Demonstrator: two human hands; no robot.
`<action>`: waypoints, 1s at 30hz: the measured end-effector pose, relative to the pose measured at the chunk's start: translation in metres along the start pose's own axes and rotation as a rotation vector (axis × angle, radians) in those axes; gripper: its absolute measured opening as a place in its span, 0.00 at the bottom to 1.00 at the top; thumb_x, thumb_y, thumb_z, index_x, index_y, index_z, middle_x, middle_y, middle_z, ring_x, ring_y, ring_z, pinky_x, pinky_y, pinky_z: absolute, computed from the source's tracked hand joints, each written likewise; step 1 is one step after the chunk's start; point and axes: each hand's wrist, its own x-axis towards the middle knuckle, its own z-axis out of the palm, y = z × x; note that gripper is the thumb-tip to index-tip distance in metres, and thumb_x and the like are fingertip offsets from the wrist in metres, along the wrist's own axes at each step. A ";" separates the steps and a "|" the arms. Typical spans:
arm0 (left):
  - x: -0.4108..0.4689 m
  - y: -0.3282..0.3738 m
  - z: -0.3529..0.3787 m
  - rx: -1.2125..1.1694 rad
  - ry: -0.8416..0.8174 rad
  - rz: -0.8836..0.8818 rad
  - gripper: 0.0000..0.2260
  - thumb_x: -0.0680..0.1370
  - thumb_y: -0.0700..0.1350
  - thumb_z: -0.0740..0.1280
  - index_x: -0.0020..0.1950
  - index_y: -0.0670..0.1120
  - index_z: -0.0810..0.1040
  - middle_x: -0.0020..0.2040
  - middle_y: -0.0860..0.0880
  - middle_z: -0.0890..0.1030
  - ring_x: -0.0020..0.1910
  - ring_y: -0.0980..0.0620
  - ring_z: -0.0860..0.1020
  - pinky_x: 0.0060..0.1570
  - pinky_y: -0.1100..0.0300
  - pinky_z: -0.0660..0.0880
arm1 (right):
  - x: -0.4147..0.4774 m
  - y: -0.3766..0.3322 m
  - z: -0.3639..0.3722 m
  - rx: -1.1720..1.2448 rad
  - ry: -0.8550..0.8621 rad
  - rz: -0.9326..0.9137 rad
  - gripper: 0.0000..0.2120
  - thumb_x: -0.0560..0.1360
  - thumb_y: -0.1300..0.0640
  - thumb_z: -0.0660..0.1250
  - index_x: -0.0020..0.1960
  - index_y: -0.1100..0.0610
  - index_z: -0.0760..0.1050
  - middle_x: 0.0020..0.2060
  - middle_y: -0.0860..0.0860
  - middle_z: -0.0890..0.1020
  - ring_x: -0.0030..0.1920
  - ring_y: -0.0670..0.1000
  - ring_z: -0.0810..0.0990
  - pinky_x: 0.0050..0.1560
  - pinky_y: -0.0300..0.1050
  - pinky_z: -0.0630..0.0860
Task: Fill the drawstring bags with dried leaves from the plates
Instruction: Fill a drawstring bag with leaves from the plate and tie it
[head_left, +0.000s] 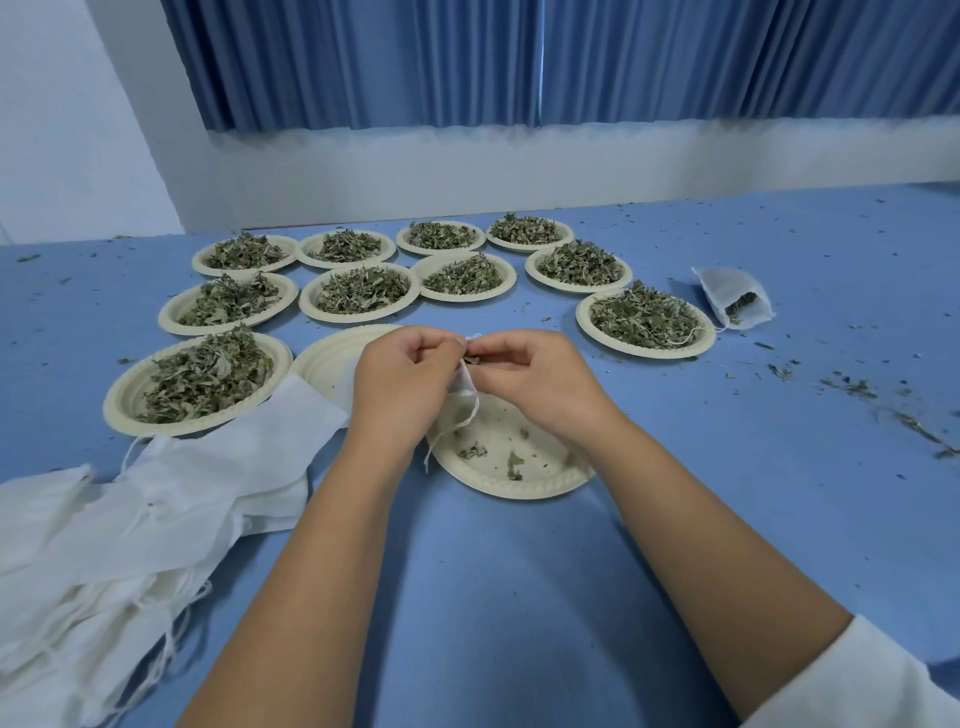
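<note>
While both hands are raised a little above the blue table (519, 597), the small white drawstring bag (464, 385) hangs between them by its top edge. The left hand (400, 382) pinches the mouth of the bag from one side with curled fingers. The right hand (530, 382) pinches it from the other side, so the fingertips of the two hands nearly meet. Only a narrow strip of the bag shows between the hands, and how full it is I cannot tell. The cloth is thin and white, and some dark green leaf pieces show at the mouth, near the right thumb. The white string (453, 427) hangs down loose below the hands, toward the left rim of the near plate (511, 488). This plate lies directly under the hands and holds only a few leaf crumbs.

A second bare plate (324, 358) lies just behind the left hand. Further back and to the sides, the heaped plates (583, 314) carry piles of dried leaves (644, 317). A filled bag (735, 296) lies on the table at the far right, apart from the plates. A pile of empty bags (156, 519) lies at the left, beside the left forearm.
</note>
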 end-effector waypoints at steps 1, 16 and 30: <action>0.000 -0.001 -0.001 -0.013 0.005 -0.009 0.06 0.76 0.42 0.69 0.40 0.50 0.83 0.26 0.58 0.77 0.25 0.62 0.72 0.36 0.62 0.69 | 0.000 -0.001 -0.003 0.025 -0.032 0.005 0.11 0.74 0.67 0.70 0.53 0.56 0.82 0.44 0.47 0.85 0.43 0.41 0.84 0.49 0.33 0.79; -0.002 0.000 0.002 -0.025 -0.068 -0.035 0.05 0.76 0.42 0.69 0.41 0.46 0.83 0.24 0.58 0.76 0.22 0.62 0.71 0.26 0.70 0.67 | 0.002 0.009 0.002 -0.444 0.044 -0.164 0.05 0.74 0.63 0.70 0.42 0.59 0.84 0.35 0.53 0.82 0.31 0.42 0.71 0.38 0.39 0.70; 0.002 0.001 -0.007 -0.072 0.071 -0.068 0.06 0.77 0.42 0.67 0.42 0.47 0.81 0.27 0.54 0.74 0.29 0.56 0.71 0.43 0.54 0.75 | 0.000 0.001 -0.037 -0.790 -0.416 0.112 0.19 0.73 0.60 0.66 0.61 0.46 0.78 0.46 0.38 0.76 0.42 0.40 0.76 0.49 0.36 0.76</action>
